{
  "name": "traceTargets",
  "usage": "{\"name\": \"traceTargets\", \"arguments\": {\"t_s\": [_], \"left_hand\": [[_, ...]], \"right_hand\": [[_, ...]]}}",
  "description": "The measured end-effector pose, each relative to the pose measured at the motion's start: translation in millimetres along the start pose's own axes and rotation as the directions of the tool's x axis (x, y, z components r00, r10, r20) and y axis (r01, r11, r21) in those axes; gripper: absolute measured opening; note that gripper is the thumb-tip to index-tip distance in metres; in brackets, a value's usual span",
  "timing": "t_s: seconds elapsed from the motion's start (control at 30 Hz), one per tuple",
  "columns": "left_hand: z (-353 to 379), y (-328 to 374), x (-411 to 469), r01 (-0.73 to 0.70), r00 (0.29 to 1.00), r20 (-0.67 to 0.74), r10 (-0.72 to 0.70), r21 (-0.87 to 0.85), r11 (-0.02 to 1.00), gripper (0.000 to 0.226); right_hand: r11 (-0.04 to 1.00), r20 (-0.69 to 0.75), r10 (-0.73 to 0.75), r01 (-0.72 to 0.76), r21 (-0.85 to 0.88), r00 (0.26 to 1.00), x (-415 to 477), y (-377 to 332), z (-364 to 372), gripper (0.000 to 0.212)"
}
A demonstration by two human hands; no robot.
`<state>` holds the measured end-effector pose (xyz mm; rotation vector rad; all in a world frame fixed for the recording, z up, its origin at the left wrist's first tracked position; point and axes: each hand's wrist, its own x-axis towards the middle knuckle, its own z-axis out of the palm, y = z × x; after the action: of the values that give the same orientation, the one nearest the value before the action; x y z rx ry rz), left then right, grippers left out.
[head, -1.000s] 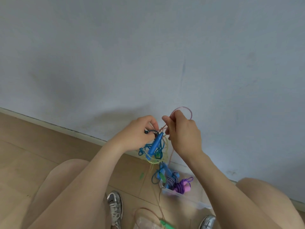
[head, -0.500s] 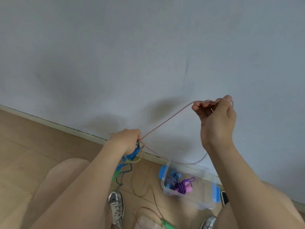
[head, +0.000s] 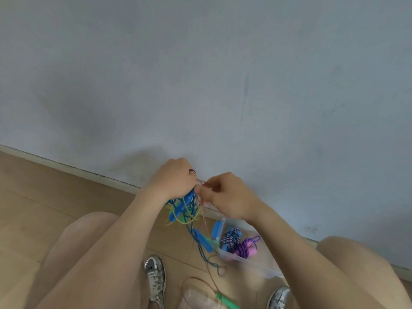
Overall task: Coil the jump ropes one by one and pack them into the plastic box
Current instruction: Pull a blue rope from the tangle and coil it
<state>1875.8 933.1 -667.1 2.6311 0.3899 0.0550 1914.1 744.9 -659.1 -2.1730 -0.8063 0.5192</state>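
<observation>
Item: rope bundle [head: 182, 210], blue handles, gripped in my left hand [head: 172, 180]. Right hand [head: 227, 195] pinches the pink strand [head: 204, 219] just beside it. Plastic box [head: 256, 264] is on the floor below. I'd lay even loops under light tension so the strand doesn't snag the other ropes.
</observation>
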Motion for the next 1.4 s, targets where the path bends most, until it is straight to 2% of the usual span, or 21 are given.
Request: {"name": "traceTargets", "arguments": {"t_s": [0.07,0.13,0.2,0.3,0.4,0.47,0.53,0.63,0.77,0.83,0.9,0.97,1.07,1.17,1.3,1.4], "left_hand": [[-3,4,-1,0.007,1.0,0.004,-0.006,-0.05,0.999,0.029],[-6,3,-1,0.029,0.999,0.029,-0.028,-0.059,0.998,0.028],[-7,-2,-1,0.04,0.996,0.084,-0.036,-0.041,0.998,0.025],[-7,-5,-3,0.036,0.981,0.193,-0.027,-0.046,0.998,0.023],[-7,-5,0,0.019,0.996,0.089,-0.006,-0.145,0.989,0.03],[-8,-4,1,0.016,0.998,0.061,-0.007,-0.137,0.99,0.033],[-9,-1,-2,0.029,0.988,0.152,-0.016,-0.083,0.996,0.04],[-12,7,-8,0.038,0.969,0.246,0.011,-0.194,0.98,0.03],[-20,17,-14,0.188,0.912,0.409,0.003,-0.426,0.885,0.017],[-24,21,-17,0.265,0.886,0.464,0.007,-0.518,0.813,0.021],[-27,27,-18,0.306,0.882,0.471,0.012,-0.592,0.745,0.023],[-28,31,-18,0.301,0.897,0.441,0.002,-0.615,0.729,0.024],[-24,33,-20,0.263,0.924,0.382,-0.03,-0.576,0.774,0.03],[-19,31,-18,0.182,0.962,0.268,-0.049,-0.498,0.848,0.027],[-13,24,-12,0.126,0.992,0.041,-0.121,-0.159,0.979,0.03],[-7,14,-9,0.193,0.981,-0.033,-0.193,-0.017,0.981,0.032]], "right_hand": [[0.992,-0.053,-0.053,0.047,-0.119,0.997,2,3,2,0.023],[0.986,-0.096,-0.109,0.095,-0.136,0.989,5,7,1,0.026],[0.995,-0.156,-0.104,0.103,-0.015,0.982,6,6,-6,0.028],[0.972,-0.403,-0.085,0.164,0.167,0.911,4,0,-15,0.021],[0.898,-0.604,-0.042,0.296,0.327,0.796,1,-6,-15,0.022],[0.754,-0.611,0.036,0.38,0.536,0.791,-3,-16,-11,0.025],[0.65,-0.592,0.066,0.416,0.637,0.804,-5,-24,-12,0.025],[0.657,-0.583,0.045,0.416,0.629,0.811,-2,-23,-11,0.024],[0.623,-0.518,0.13,0.337,0.706,0.846,-1,-20,-15,0.022],[0.61,-0.494,0.156,0.31,0.73,0.855,-1,-20,-16,0.023],[0.649,-0.509,0.165,0.295,0.701,0.845,0,-19,-17,0.024],[0.682,-0.535,0.154,0.302,0.666,0.831,1,-18,-16,0.024],[0.734,-0.565,0.092,0.327,0.596,0.82,2,-20,-13,0.024],[0.776,-0.594,-0.011,0.381,0.502,0.805,-1,-24,-9,0.025],[0.758,-0.629,-0.12,0.48,0.441,0.768,-11,-35,-9,0.025],[0.745,-0.697,-0.096,0.516,0.423,0.711,-16,-42,-14,0.025]]}}
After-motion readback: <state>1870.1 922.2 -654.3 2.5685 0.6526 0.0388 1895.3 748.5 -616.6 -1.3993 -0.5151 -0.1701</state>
